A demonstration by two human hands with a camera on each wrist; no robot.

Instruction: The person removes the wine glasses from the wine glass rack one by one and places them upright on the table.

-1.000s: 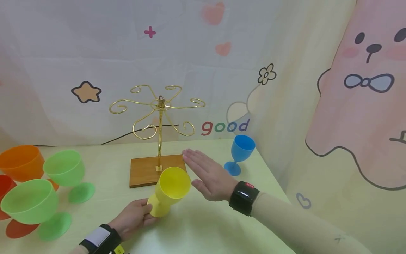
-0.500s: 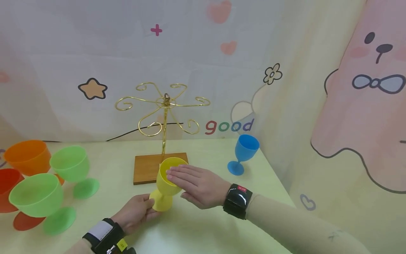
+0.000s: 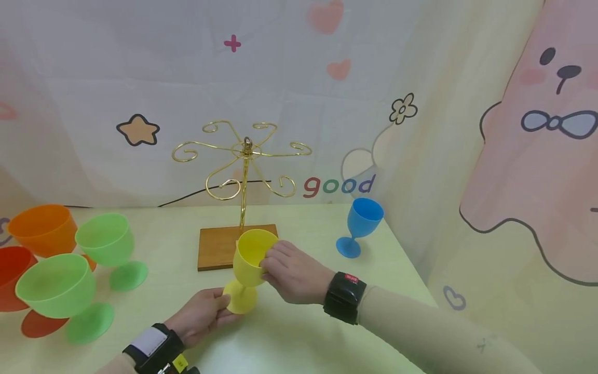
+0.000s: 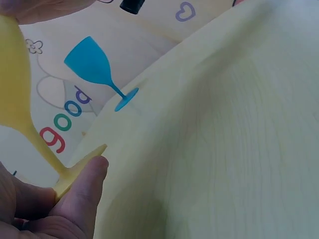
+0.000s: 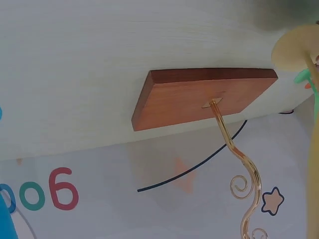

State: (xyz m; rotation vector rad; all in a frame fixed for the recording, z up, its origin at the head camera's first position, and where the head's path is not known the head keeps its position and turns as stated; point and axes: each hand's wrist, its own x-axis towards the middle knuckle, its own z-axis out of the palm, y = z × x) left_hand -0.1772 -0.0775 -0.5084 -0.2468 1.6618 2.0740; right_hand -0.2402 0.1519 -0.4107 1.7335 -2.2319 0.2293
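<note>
A yellow plastic goblet [image 3: 247, 270] is held between both hands, in front of the metal stand's wooden base. My left hand [image 3: 201, 314] pinches the foot of this goblet, thumb on top and fingers beneath; the left wrist view shows the foot [image 4: 75, 174] between them. On the other side, my right hand [image 3: 296, 275] grips the bowl near its rim with curled fingers. Only the goblet's foot and part of its side show at the edge of the right wrist view, where the right fingers are out of sight.
Behind the goblet stands a gold wire rack [image 3: 244, 195] with several curled arms on a wooden base [image 3: 212, 252]. A blue goblet [image 3: 364, 221] is upright at the back right. Green goblets [image 3: 56, 288], an orange one [image 3: 42, 228] and a red one [image 3: 11, 275] stand at left.
My right hand has come leftward from beside the goblet, passed its straight fingers over the rim, and curled them onto the bowl. The left hand keeps its pinch on the foot.
</note>
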